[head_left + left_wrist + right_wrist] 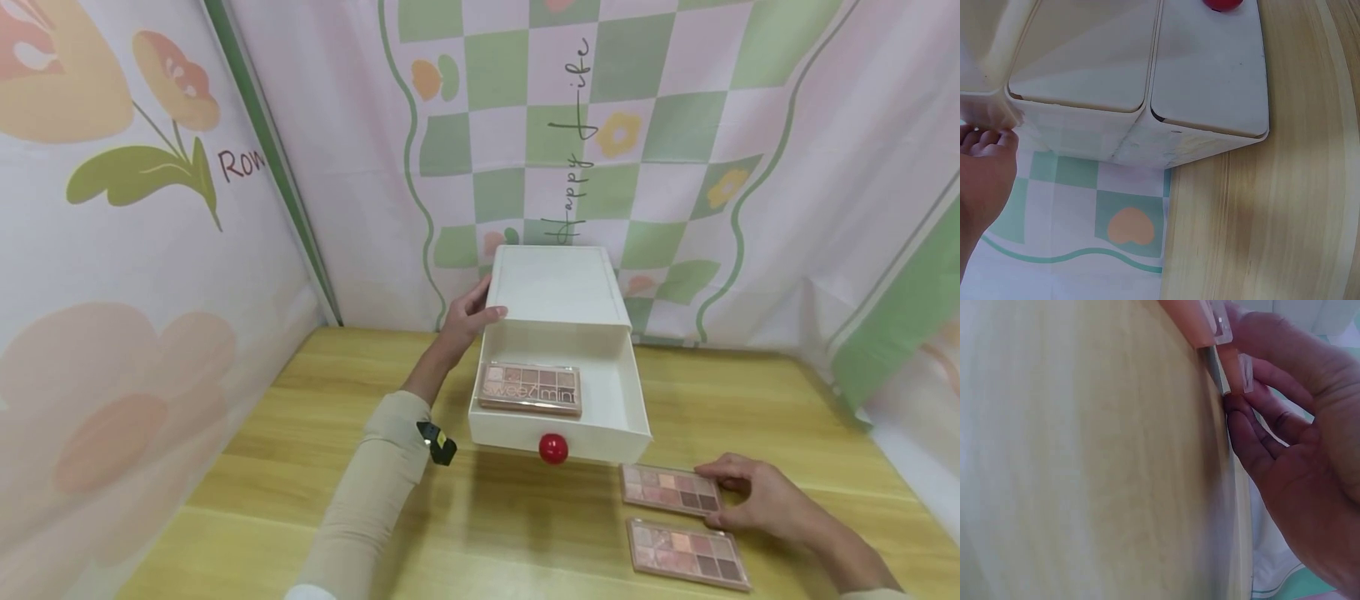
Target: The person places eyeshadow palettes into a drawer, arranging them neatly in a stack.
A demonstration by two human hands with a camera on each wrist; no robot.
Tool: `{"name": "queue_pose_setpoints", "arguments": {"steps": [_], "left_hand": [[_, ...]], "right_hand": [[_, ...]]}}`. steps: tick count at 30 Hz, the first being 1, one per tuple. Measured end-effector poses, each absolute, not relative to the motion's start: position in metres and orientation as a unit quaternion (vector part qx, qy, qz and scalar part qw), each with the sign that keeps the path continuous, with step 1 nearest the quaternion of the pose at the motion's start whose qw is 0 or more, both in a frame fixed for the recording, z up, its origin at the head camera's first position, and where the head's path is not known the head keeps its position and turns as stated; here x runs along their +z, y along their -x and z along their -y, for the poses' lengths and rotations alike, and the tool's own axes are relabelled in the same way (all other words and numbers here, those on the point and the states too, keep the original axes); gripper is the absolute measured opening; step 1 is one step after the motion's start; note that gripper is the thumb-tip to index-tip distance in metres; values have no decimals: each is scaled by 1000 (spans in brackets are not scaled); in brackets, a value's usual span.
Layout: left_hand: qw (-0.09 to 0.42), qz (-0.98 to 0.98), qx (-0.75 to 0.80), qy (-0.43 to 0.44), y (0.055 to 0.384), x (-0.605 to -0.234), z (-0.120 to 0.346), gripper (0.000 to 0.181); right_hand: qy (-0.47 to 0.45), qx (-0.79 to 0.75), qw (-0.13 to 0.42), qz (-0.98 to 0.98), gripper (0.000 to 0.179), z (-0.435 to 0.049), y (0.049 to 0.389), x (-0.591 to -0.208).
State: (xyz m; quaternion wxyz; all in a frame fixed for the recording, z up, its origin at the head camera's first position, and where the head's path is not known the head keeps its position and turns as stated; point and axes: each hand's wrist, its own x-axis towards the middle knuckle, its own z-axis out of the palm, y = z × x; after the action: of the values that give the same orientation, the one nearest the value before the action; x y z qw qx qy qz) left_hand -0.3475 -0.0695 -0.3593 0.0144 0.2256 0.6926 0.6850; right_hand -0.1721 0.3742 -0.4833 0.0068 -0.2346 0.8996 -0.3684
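A white drawer cabinet (558,283) stands at the back with its top drawer (611,392) pulled out, showing a red ball knob (553,448). My left hand (467,321) grips the cabinet's left side near the top, thumb at the front corner; its curled fingers show at the edge in the left wrist view. An eyeshadow palette (531,388) with a clear lid lies inside the drawer, at the left. My right hand (768,500) pinches the right end of a second palette (670,489) between thumb and fingers. A third palette (687,553) lies nearer, just below it.
Below the open drawer are more closed drawer fronts (1210,69) in the left wrist view. The wooden table (555,533) carries everything. A patterned curtain (360,167) hangs close behind the cabinet, and another (150,275) runs along the left side.
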Motion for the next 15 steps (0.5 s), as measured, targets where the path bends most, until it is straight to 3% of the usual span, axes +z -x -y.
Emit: {"name": "queue_pose_setpoints", "arguments": {"steps": [15], "left_hand": [[15,-696,684,-221,347,-359,70,82]], "right_hand": [[208,-343,4,-916,51,-373,169,-475]]}}
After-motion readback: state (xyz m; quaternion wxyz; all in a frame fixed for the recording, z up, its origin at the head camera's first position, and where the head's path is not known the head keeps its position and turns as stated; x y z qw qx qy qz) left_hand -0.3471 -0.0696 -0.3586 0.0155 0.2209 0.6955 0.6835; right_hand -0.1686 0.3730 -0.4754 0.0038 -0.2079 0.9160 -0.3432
